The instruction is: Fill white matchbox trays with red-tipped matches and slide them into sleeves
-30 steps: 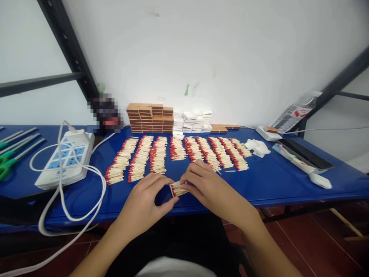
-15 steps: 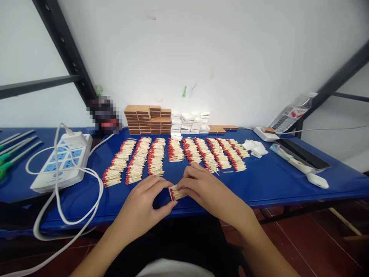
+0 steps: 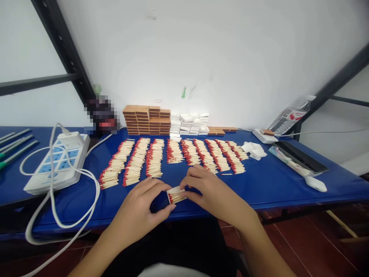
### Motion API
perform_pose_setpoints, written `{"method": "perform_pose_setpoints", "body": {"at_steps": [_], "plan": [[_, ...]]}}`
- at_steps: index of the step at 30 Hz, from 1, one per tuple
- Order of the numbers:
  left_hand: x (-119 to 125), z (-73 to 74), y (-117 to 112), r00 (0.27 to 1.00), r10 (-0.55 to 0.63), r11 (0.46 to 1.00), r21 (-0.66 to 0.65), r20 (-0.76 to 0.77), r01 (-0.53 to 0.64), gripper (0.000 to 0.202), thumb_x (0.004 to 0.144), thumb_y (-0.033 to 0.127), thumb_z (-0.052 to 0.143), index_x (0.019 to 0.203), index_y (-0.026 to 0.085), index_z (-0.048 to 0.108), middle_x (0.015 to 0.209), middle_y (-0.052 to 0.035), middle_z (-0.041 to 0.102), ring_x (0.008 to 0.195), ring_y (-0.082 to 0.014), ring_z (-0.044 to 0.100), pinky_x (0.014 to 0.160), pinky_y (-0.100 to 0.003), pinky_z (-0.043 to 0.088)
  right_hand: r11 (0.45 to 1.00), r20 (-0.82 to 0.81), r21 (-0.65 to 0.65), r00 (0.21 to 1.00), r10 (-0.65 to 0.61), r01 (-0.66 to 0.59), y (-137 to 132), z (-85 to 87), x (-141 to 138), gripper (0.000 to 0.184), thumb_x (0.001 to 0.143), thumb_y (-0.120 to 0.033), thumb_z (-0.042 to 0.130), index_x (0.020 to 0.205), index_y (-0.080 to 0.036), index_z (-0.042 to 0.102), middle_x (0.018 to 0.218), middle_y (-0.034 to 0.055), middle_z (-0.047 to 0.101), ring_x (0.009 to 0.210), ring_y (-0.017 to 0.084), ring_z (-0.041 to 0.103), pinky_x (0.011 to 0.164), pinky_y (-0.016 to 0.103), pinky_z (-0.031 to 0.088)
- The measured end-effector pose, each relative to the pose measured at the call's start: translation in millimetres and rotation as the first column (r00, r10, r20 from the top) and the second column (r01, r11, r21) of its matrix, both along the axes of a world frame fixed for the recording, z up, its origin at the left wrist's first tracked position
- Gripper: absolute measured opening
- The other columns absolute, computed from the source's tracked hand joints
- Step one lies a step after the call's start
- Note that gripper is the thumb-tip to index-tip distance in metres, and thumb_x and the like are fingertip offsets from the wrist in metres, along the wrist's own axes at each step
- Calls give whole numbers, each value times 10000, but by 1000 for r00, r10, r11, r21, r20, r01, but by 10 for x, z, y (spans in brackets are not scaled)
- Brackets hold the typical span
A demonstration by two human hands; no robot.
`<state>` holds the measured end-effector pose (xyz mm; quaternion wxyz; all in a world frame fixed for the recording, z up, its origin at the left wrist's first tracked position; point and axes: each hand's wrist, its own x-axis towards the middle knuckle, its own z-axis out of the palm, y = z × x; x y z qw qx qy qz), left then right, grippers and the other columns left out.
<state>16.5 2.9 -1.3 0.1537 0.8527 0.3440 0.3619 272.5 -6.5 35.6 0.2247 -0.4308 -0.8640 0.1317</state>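
Note:
In the head view a white matchbox tray (image 3: pixel 173 190) is tilted above the near part of the table. Red-headed matches (image 3: pixel 175 197) lie in it along its near side, heads to the left, with bare white tray floor beyond them. My left hand (image 3: pixel 144 204) grips the tray's left end between thumb and fingers. At the right end, the thumb and fingers of my right hand (image 3: pixel 201 188) are closed, covering the tail ends of the matches. Beyond both hands, loose matches (image 3: pixel 135 163) lie on the table in several slanted rows.
Stacked brown matchboxes (image 3: pixel 147 121) and white trays (image 3: pixel 190 124) line the wall. A power strip (image 3: pixel 60 165) with looped white cable (image 3: pixel 95 192) lies at left. More white trays (image 3: pixel 255 150), a phone (image 3: pixel 300 156) and a leaning bottle (image 3: pixel 292 115) are at right.
My right fingers have shifted slightly right along the tray. More of its white floor shows, and the matches now sit towards its near side.

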Motion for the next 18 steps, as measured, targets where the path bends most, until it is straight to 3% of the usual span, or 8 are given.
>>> {"method": "perform_pose_setpoints", "body": {"at_steps": [4, 8, 12, 18], "plan": [[-22, -27, 2, 1000, 3, 1000, 2, -7, -3, 284, 938, 246, 819, 1209, 279, 742, 1147, -47, 793, 1050, -249, 764, 935, -378, 623, 995, -88, 34, 992, -93, 97, 96, -25, 119, 83, 1064, -231, 691, 998, -239, 739, 968, 44, 693, 939, 222, 651, 834, 364, 526], [-29, -45, 1, 1000, 11, 1000, 11, -12, -11, 271, 955, 258, 806, 1215, 285, 735, 1160, -55, 785, 1069, -254, 758, 941, -375, 620, 932, -81, 208, 954, -287, 298, 303, -131, 399, 107, 1068, -197, 641, 1024, -228, 734, 1001, 84, 700, 1001, 278, 637, 901, 438, 530], [-20, -39, 4, 1000, 6, 1000, 16, -19, -6, 274, 963, 261, 807, 1223, 279, 724, 1158, -56, 779, 1078, -252, 753, 949, -376, 613, 917, 26, 266, 949, -314, 296, 447, -255, 525, 86, 1045, -180, 655, 1022, -206, 734, 994, 103, 674, 1003, 308, 595, 930, 494, 526], [-22, -18, -9, 999, 2, 1000, 28, -34, -1, 278, 965, 255, 811, 1225, 270, 714, 1149, -40, 778, 1065, -238, 744, 949, -369, 596, 930, 47, 244, 954, -296, 276, 476, -287, 447, 81, 1054, -179, 642, 1057, -203, 720, 1021, 109, 680, 1043, 316, 586, 942, 495, 525]]}}
